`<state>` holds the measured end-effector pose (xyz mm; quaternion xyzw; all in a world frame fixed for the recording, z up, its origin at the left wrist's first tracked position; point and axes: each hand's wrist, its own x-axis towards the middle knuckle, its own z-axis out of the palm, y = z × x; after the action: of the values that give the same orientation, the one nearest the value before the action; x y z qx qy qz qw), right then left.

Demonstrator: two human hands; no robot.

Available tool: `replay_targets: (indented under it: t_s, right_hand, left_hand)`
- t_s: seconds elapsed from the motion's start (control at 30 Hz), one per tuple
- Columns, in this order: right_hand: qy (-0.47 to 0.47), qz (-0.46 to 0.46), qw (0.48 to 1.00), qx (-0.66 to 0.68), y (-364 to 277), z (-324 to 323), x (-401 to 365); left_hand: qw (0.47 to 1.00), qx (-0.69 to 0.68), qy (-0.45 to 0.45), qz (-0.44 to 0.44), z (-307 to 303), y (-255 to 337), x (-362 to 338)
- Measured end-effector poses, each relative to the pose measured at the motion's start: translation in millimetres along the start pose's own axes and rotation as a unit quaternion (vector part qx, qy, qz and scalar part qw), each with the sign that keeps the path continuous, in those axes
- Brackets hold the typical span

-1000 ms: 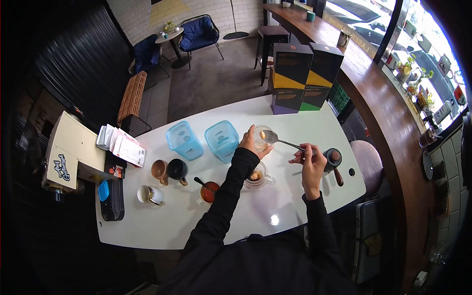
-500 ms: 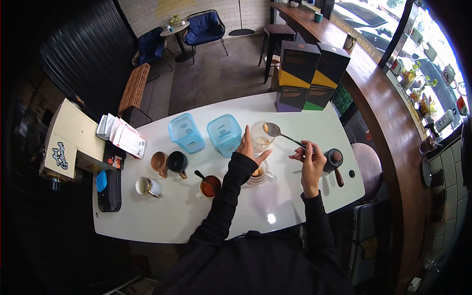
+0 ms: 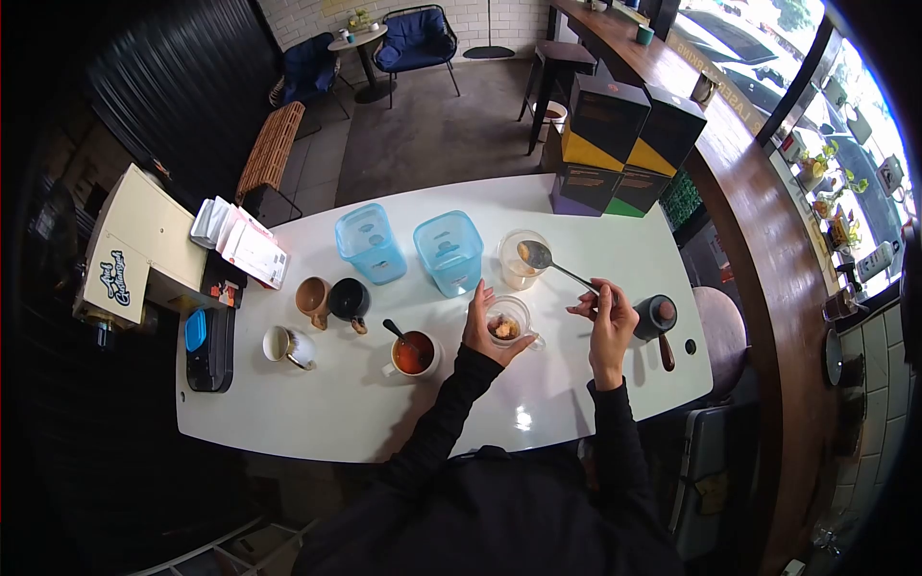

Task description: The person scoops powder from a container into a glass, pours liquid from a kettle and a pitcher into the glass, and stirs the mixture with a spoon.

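Note:
My right hand (image 3: pixel 607 324) holds a long-handled metal spoon (image 3: pixel 567 273) in a pinch. The spoon's bowl is over the mouth of the farther clear glass (image 3: pixel 520 273), with a small orange-brown lump in or just beside it. My left hand (image 3: pixel 486 331) curves round the left and near sides of a clear glass cup (image 3: pixel 509 309), thumb in front. Brown and orange chunks (image 3: pixel 504 328) lie inside this cup. Left of my left hand stands a white mug (image 3: pixel 430 363) of reddish liquid with a dark-handled spoon (image 3: pixel 395 329) in it.
Two blue plastic tubs (image 3: pixel 448 252) stand at the back. Brown and black cups (image 3: pixel 348 300) and a white cup (image 3: pixel 288 346) are at left. A dark pot with a wooden handle (image 3: pixel 667 353) sits right of my right hand. Stacked dark boxes (image 3: pixel 603 120) occupy the back right corner.
My left hand has come down from beside the farther glass to the nearer glass cup, closing round it. My right hand keeps the spoon over the farther glass. The view has shifted slightly.

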<state>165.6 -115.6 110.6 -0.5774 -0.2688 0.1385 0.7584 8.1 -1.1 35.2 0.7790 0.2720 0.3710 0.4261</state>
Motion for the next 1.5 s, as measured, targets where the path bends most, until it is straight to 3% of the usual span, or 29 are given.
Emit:
replay_targets:
  t_s: [0.2,0.3,0.57,0.8,1.0,1.17,1.5]
  right_hand:
    - [0.011,0.001,1.0,0.005,2,-1,0]
    - [0.006,0.009,1.0,0.009,2,-1,-1]
    - [0.008,0.019,0.999,0.041,-23,-15,-14]
    - [-0.007,0.026,0.999,0.04,-52,-35,-37]
    - [-0.016,0.021,0.998,0.052,-65,-50,-44]
    - [-0.06,0.014,0.998,0.012,-73,-50,-49]
    - [-0.176,-0.063,0.975,-0.122,-66,-45,-49]
  left_hand:
    - [1.0,-0.017,0.003,0.01,5,-19,0]
    - [0.998,-0.062,0.0,-0.034,9,-24,0]
    - [0.997,-0.057,0.024,0.039,16,-36,-1]
    - [0.993,-0.104,0.048,0.032,17,-23,-10]
    - [0.992,-0.012,0.036,0.122,14,-14,-16]
    - [0.992,-0.089,0.039,0.079,20,-18,-20]
    - [0.991,-0.041,0.06,0.115,18,-20,-17]
